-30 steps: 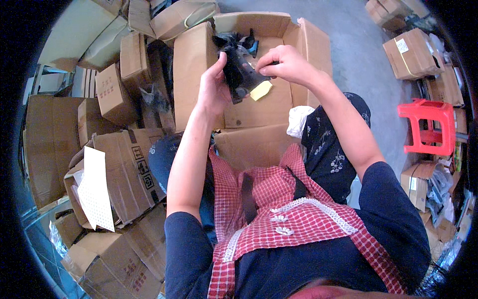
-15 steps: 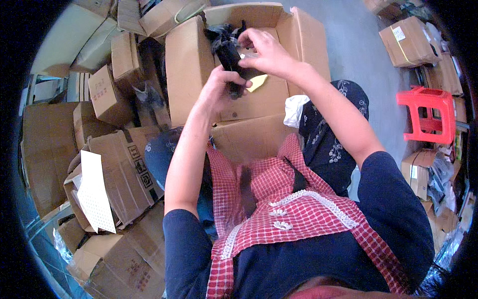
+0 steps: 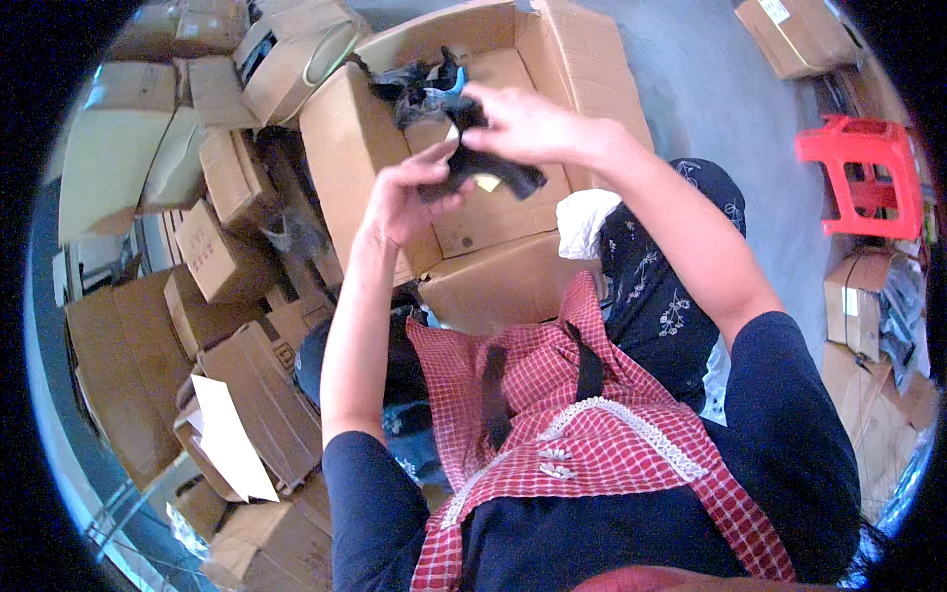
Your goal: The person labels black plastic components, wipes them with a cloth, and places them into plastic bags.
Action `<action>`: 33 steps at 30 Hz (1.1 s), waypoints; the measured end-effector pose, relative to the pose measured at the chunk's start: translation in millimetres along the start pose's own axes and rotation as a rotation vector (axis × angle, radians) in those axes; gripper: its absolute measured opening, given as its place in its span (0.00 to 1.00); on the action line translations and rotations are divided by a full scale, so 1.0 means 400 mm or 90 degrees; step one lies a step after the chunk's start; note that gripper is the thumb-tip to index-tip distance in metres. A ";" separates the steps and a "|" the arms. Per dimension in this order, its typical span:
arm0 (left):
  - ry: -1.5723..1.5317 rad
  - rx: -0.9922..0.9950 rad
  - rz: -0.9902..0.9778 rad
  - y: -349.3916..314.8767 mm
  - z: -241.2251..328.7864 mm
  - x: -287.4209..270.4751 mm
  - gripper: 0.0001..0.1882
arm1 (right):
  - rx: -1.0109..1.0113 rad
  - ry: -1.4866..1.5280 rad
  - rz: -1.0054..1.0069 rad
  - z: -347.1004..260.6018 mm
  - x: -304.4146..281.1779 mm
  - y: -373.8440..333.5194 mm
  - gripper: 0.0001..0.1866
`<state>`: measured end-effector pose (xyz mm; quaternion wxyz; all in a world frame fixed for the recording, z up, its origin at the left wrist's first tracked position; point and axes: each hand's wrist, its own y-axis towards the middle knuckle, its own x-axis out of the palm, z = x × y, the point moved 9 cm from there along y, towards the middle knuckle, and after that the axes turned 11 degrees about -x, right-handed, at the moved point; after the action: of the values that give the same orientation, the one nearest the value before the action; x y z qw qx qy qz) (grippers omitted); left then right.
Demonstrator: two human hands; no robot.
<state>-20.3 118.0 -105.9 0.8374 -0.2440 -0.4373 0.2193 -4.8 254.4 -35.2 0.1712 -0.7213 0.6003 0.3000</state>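
A dark, limp black item point(image 3: 508, 172), blurred by motion and of a kind I cannot make out, is held between my hands over an open cardboard box point(image 3: 340, 128). My left hand point(image 3: 406, 195) has its thumb and fingers around the item's left end. My right hand point(image 3: 513, 123) grips its upper part from the right, fingers curled and partly hidden. Just beyond, several black pieces in clear plastic point(image 3: 409, 84) lie at the box's far left side, with a small blue part point(image 3: 459, 82) among them. A small yellow patch point(image 3: 488, 183) shows beneath the item.
Cardboard boxes point(image 3: 128, 365) are piled along the left, with a white sheet point(image 3: 235, 439) on one. A red plastic stool point(image 3: 838, 148) stands at the right near more boxes point(image 3: 799, 35). White crumpled material point(image 3: 584, 222) lies by my right knee.
The black item has swung from nearly upright to slanting down to the right. Both hands have shifted slightly, my left one lower and leftward. The head view has turned a little.
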 end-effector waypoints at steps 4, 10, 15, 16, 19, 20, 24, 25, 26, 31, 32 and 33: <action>-0.087 -0.003 0.023 0.198 0.112 -0.036 0.23 | 0.056 -0.252 0.262 0.027 -0.265 -0.051 0.18; 0.756 -0.002 0.711 0.497 0.120 -0.529 0.28 | 0.098 -0.097 0.462 0.037 -0.405 -0.125 0.19; 1.139 0.045 0.610 0.714 -0.013 -0.438 0.38 | 0.294 -0.140 0.317 0.022 -0.393 -0.140 0.26; 1.226 -0.002 0.608 0.726 -0.009 -0.427 0.37 | 0.260 -0.164 0.333 0.030 -0.374 -0.135 0.25; 1.179 0.128 0.515 0.749 0.029 -0.327 0.30 | 0.135 -0.251 0.372 0.041 -0.342 -0.127 0.25; 0.975 0.308 0.393 0.700 0.058 -0.265 0.26 | 0.131 -0.241 0.351 0.041 -0.331 -0.120 0.25; 0.588 0.183 0.130 0.524 0.146 -0.230 0.20 | 0.073 -0.152 0.395 0.043 -0.345 -0.122 0.23; 0.202 0.192 0.021 0.461 0.208 -0.215 0.18 | 0.080 -0.090 0.426 0.052 -0.367 -0.133 0.24; -0.030 0.220 -0.064 0.390 0.249 -0.195 0.16 | 0.088 -0.021 0.452 0.060 -0.384 -0.144 0.24; -0.166 0.234 -0.135 0.160 0.214 -0.109 0.14 | 0.055 -0.014 0.463 0.045 -0.401 -0.118 0.22; -0.155 0.239 -0.096 0.121 0.223 -0.063 0.14 | 0.057 -0.022 0.496 0.059 -0.418 -0.133 0.21; -0.147 0.251 -0.061 0.068 0.228 -0.030 0.14 | 0.062 -0.021 0.526 0.065 -0.426 -0.140 0.20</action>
<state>-107.2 152.3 -84.4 0.8226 -0.0281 -0.4900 0.2872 26.6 412.8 47.5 0.0797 -0.4056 0.8500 0.3266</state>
